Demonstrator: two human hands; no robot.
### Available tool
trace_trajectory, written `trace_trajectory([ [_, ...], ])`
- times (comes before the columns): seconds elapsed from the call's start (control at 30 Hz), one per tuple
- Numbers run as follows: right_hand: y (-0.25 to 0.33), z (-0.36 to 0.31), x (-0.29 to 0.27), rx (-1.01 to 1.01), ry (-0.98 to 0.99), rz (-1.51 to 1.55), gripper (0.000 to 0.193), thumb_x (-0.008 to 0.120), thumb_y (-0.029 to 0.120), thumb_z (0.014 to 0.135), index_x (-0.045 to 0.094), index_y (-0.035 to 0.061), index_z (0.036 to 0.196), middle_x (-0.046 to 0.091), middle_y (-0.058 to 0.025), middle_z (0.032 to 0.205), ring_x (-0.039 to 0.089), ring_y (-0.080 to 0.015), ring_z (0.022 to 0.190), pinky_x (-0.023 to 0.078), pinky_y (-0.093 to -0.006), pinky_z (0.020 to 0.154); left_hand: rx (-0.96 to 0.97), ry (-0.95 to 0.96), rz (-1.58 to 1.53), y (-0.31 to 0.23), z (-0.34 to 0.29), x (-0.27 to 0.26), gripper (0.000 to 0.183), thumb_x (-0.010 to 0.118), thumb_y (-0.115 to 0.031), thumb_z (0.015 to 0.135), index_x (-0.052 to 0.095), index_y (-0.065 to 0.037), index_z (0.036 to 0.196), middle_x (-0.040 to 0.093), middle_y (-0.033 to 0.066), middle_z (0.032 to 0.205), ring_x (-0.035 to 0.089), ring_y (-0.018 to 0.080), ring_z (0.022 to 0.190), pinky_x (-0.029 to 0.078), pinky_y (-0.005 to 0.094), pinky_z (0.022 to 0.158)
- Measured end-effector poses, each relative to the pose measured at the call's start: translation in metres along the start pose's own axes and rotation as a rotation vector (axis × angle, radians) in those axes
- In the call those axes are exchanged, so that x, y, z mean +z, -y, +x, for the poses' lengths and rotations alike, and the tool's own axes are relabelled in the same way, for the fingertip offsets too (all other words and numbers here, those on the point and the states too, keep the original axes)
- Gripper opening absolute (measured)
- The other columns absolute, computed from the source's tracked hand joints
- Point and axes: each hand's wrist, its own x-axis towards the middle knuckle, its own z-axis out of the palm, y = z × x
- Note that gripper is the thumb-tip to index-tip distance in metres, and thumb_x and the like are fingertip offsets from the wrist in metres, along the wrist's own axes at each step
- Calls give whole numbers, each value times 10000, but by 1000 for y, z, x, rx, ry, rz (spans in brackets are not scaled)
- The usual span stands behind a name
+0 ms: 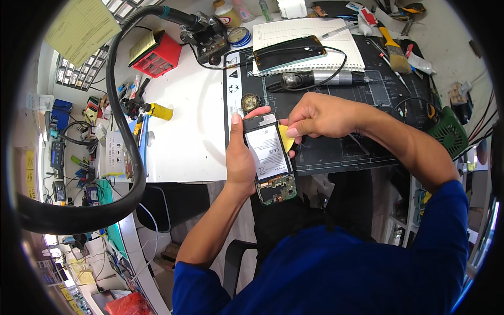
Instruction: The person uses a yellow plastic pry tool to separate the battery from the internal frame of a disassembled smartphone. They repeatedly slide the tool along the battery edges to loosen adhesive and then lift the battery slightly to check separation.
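Note:
An opened smartphone (269,152), its pale battery and green circuit board exposed, is gripped by my left hand (240,157) just in front of the bench edge. The thumb lies along its left side, and fingertips show behind its top and right edge. My right hand (320,118) pinches a thin yellow piece (286,137), flat like a card or pick, against the phone's right long edge. Whether the yellow piece sits in the seam is hard to tell. A wristwatch-like round object (251,102) lies just beyond my left hand.
Behind my hands, a dark phone panel (289,53) lies on a spiral notebook (336,39). A corded pen-shaped power tool (325,79) rests on the black mat (336,157). A thick black hose (111,100) arches over the left side. A brush (397,55) lies far right.

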Motion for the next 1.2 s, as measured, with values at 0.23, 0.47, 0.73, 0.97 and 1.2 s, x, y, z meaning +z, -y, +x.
trace_trajectory([
  [0.23, -6, 2, 1, 17, 13, -14, 288, 651, 247, 1020, 802, 3, 1040, 723, -9, 854, 521, -74, 683, 439, -268, 634, 20, -34, 11, 2, -2, 4, 689, 207, -587, 1108, 447, -29, 1435, 637, 251, 1158, 703, 356, 891, 616, 440, 737],
  [0.47, -2, -4, 1, 4, -7, -37, 308, 626, 271, 1045, 780, 9, 997, 711, 13, 836, 484, -74, 662, 419, -265, 630, 22, 22, -17, 0, 4, 0, 699, 186, -584, 1114, 463, -29, 1435, 656, 246, 1160, 714, 341, 906, 625, 438, 765],
  [0.73, 8, -18, 1, 127, 36, -122, 391, 559, 355, 1088, 675, 51, 871, 469, 41, 645, 403, -87, 593, 332, -287, 544, -41, 23, -57, -9, 3, -1, 704, 190, -595, 1117, 509, -36, 1402, 692, 237, 1155, 737, 308, 952, 641, 439, 803],
  [0.97, -9, -13, 17, 18, -78, -177, 391, 572, 322, 1075, 643, 49, 804, 485, 20, 613, 423, -79, 569, 338, -286, 531, -7, -20, -30, -3, 0, -3, 680, 211, -579, 1119, 491, -37, 1419, 673, 256, 1182, 736, 339, 973, 651, 464, 801],
  [1.2, -6, -12, 19, 63, -55, -61, 390, 569, 310, 1078, 640, 48, 798, 471, 27, 602, 398, -74, 552, 318, -286, 518, -3, -24, -19, -2, 0, -4, 688, 236, -592, 1112, 477, -34, 1434, 661, 270, 1201, 737, 355, 974, 654, 478, 802],
])
